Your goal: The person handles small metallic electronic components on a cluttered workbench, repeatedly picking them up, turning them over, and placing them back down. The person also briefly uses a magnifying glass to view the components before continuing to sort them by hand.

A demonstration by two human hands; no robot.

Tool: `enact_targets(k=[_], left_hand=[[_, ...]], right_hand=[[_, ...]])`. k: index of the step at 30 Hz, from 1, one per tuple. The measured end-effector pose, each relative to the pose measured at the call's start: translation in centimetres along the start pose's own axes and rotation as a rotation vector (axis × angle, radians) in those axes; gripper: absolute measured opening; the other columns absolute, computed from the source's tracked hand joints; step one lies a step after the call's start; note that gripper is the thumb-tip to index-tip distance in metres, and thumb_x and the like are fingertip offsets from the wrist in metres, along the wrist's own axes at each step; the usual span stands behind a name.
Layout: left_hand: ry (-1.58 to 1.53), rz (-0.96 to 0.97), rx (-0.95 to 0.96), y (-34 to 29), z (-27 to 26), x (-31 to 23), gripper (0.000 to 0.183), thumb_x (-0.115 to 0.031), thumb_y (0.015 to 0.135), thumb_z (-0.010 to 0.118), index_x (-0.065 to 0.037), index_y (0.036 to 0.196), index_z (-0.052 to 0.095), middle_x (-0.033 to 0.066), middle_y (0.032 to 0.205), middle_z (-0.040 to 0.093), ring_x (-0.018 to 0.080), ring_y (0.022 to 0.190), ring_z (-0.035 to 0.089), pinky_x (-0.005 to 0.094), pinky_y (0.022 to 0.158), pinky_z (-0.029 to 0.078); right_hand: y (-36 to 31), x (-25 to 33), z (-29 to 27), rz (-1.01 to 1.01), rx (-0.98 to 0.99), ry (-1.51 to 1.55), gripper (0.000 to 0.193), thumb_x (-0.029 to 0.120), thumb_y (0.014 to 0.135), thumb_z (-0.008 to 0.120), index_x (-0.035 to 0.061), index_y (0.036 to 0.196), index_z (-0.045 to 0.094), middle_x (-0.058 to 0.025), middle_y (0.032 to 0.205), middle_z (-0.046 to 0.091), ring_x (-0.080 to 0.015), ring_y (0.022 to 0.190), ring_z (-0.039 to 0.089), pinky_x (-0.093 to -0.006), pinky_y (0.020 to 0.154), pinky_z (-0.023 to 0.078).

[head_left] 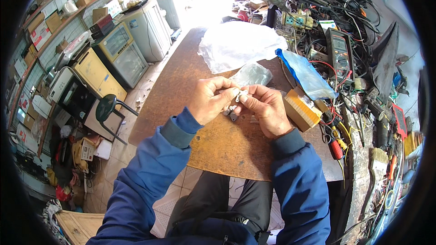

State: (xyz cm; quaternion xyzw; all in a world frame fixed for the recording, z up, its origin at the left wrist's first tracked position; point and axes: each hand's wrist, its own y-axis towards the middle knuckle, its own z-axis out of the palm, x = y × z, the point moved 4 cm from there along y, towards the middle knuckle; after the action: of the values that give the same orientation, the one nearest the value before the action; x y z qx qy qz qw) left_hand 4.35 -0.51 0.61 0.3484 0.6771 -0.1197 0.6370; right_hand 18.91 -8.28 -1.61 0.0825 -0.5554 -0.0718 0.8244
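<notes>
Above the brown wooden table (218,154), my left hand (211,99) and my right hand (269,109) meet fingertip to fingertip. Both pinch a small pale metal part (240,94), too small for me to tell its exact kind. Just below the fingers, a few small grey metal pieces (233,114) show on the tabletop, partly hidden by my hands. Right behind the hands lies a clear plastic bag (252,74). A yellow-orange box (302,109) stands to the right of my right hand.
A white plastic sheet (240,41) covers the table's far part. On the right, a blue-and-clear bag (309,75), a multimeter (340,54), tangled cables (349,9) and a red-handled screwdriver (336,149) crowd the bench. A dark green stool (107,107) and shelves line the left.
</notes>
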Motion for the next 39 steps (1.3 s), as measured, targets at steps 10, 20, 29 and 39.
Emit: enact_targets(k=[10, 20, 29, 39], left_hand=[[-0.060, -0.022, -0.054, 0.48, -0.49, 0.33, 0.020, -0.014, 0.097, 0.068, 0.004, 0.107, 0.067, 0.0033, 0.084, 0.067, 0.0040, 0.060, 0.054, 0.0189, 0.049, 0.044], [-0.015, -0.032, -0.031, 0.50, -0.40, 0.54, 0.019, -0.014, 0.098, 0.067, 0.003, 0.107, 0.069, 0.0028, 0.082, 0.067, 0.0042, 0.060, 0.054, 0.0188, 0.049, 0.043], [-0.088, -0.076, 0.009, 0.40, -0.34, 0.48, 0.021, -0.015, 0.100, 0.064, 0.002, 0.110, 0.068, 0.0011, 0.078, 0.065, 0.0033, 0.058, 0.053, 0.0177, 0.047, 0.040], [-0.106, -0.079, 0.013, 0.39, -0.33, 0.60, 0.021, -0.014, 0.100, 0.064, 0.002, 0.112, 0.067, 0.0016, 0.078, 0.064, 0.0040, 0.058, 0.052, 0.0183, 0.047, 0.040]], right_hand=[[0.10, -0.08, 0.29, -0.013, 0.014, 0.011, 0.029, 0.002, 0.097, 0.061, -0.0047, 0.125, 0.059, -0.0069, 0.105, 0.069, -0.0123, 0.087, 0.066, -0.0273, 0.080, 0.055], [0.26, -0.35, 0.06, -0.007, -0.026, -0.003, 0.025, 0.003, 0.098, 0.061, -0.0050, 0.122, 0.061, -0.0080, 0.099, 0.070, -0.0130, 0.082, 0.067, -0.0269, 0.074, 0.056], [0.25, -0.26, 0.07, 0.030, 0.011, 0.056, 0.020, 0.004, 0.099, 0.058, -0.0044, 0.117, 0.063, -0.0072, 0.093, 0.069, -0.0128, 0.079, 0.065, -0.0270, 0.072, 0.055], [0.33, -0.39, -0.06, 0.011, 0.034, 0.048, 0.021, 0.004, 0.100, 0.056, -0.0048, 0.117, 0.063, -0.0075, 0.095, 0.069, -0.0133, 0.081, 0.064, -0.0278, 0.074, 0.054]])
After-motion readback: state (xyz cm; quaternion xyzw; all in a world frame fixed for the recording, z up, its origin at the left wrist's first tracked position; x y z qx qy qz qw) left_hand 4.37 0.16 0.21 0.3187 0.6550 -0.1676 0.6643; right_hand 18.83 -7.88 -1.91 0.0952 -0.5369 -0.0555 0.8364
